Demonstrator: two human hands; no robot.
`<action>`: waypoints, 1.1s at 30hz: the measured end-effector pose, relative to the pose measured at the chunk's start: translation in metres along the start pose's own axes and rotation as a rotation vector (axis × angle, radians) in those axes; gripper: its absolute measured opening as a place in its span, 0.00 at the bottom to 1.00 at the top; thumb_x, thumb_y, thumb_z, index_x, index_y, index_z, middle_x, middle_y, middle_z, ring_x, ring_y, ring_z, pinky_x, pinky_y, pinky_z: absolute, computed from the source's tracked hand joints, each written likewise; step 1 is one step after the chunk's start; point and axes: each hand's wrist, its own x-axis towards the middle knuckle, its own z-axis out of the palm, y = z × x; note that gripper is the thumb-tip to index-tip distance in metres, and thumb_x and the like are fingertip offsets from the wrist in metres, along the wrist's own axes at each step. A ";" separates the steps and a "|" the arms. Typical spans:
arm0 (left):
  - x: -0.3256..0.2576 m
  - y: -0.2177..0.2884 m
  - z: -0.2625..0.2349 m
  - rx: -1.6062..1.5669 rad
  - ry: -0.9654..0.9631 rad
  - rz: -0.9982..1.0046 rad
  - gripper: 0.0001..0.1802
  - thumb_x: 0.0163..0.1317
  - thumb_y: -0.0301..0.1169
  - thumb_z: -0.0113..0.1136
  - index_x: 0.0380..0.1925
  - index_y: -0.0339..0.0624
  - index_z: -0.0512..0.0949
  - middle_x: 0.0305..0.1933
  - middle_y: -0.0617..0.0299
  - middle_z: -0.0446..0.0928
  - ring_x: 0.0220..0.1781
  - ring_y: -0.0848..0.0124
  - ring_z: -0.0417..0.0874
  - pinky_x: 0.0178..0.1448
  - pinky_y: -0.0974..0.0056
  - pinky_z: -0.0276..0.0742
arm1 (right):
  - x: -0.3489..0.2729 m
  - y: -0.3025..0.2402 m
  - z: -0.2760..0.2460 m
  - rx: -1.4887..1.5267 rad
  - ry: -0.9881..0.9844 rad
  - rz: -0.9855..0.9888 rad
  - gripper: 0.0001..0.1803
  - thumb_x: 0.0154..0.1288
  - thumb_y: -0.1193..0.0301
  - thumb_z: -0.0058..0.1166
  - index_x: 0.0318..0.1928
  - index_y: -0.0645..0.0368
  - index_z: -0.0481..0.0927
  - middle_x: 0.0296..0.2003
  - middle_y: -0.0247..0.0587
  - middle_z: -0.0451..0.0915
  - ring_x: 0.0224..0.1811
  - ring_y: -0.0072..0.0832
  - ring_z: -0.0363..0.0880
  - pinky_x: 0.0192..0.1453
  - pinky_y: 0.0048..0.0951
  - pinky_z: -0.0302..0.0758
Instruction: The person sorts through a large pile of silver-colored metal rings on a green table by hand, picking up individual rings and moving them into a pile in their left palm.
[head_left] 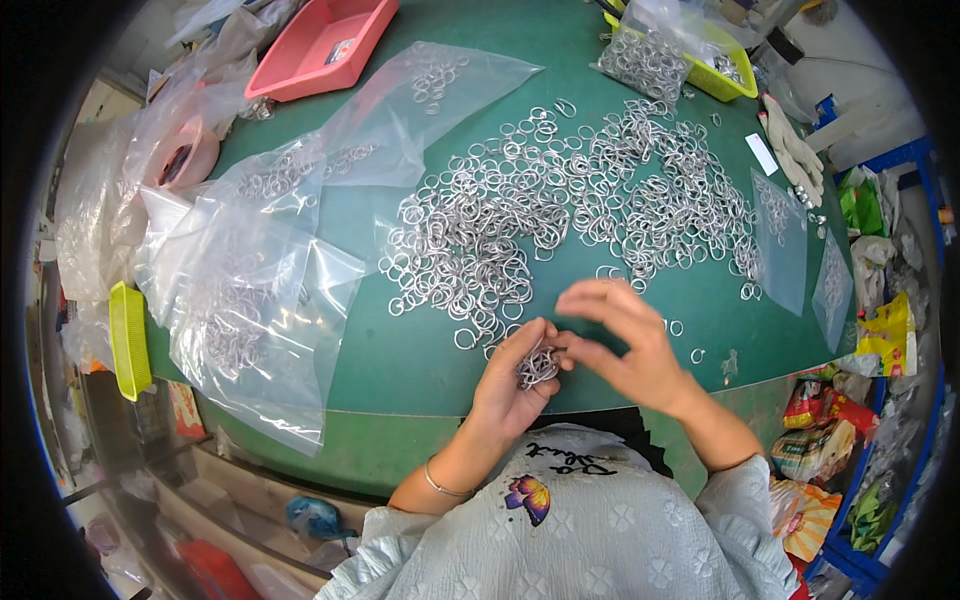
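1. Left hand [515,385] is cupped, fingers closed around a bunch of metal rings [538,366].
2. Right hand [625,345] touches that bunch, fingertips pinched on it.
3. A loose ring pile [560,215] lies just beyond both hands on the green table [400,350].

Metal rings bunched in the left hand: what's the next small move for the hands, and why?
Probably slide the right hand forward to pick more from the metal rings spread on the green table. The left hand cups a small bunch of rings, the right fingertips sit at that bunch, and loose rings lie just ahead.
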 end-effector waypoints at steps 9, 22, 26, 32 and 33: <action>-0.015 -0.005 0.026 0.301 0.209 -0.192 0.11 0.65 0.28 0.54 0.44 0.36 0.77 0.50 0.52 0.78 0.32 0.73 0.79 0.26 0.74 0.75 | 0.062 0.055 0.011 -0.606 -0.112 -0.167 0.30 0.53 0.72 0.61 0.59 0.54 0.70 0.57 0.44 0.69 0.63 0.43 0.64 0.64 0.40 0.62; -0.020 0.021 0.001 0.321 0.221 0.277 0.11 0.64 0.24 0.54 0.46 0.37 0.78 0.44 0.58 0.79 0.37 0.75 0.78 0.30 0.73 0.71 | 0.010 0.050 -0.045 -0.388 0.163 0.085 0.09 0.56 0.80 0.57 0.40 0.63 0.79 0.36 0.44 0.79 0.40 0.40 0.76 0.46 0.34 0.73; -0.024 0.005 0.011 0.284 0.148 0.091 0.10 0.65 0.33 0.55 0.38 0.37 0.77 0.43 0.53 0.78 0.37 0.70 0.80 0.28 0.71 0.79 | 0.028 0.040 -0.020 -0.394 0.101 -0.044 0.16 0.55 0.74 0.60 0.45 0.64 0.78 0.45 0.47 0.77 0.50 0.41 0.72 0.54 0.38 0.69; -0.016 -0.012 0.010 0.198 -0.016 -0.103 0.16 0.68 0.40 0.52 0.29 0.38 0.78 0.36 0.55 0.79 0.29 0.71 0.78 0.23 0.72 0.73 | 0.057 0.046 -0.002 -0.601 -0.151 -0.016 0.15 0.54 0.71 0.61 0.42 0.64 0.77 0.45 0.44 0.76 0.52 0.40 0.70 0.55 0.37 0.65; -0.016 -0.012 0.008 0.179 -0.047 -0.119 0.16 0.68 0.40 0.53 0.29 0.38 0.78 0.35 0.57 0.79 0.29 0.72 0.78 0.23 0.72 0.72 | 0.058 0.045 -0.004 -0.639 -0.233 0.042 0.14 0.54 0.71 0.61 0.40 0.64 0.77 0.45 0.43 0.76 0.51 0.40 0.70 0.54 0.37 0.65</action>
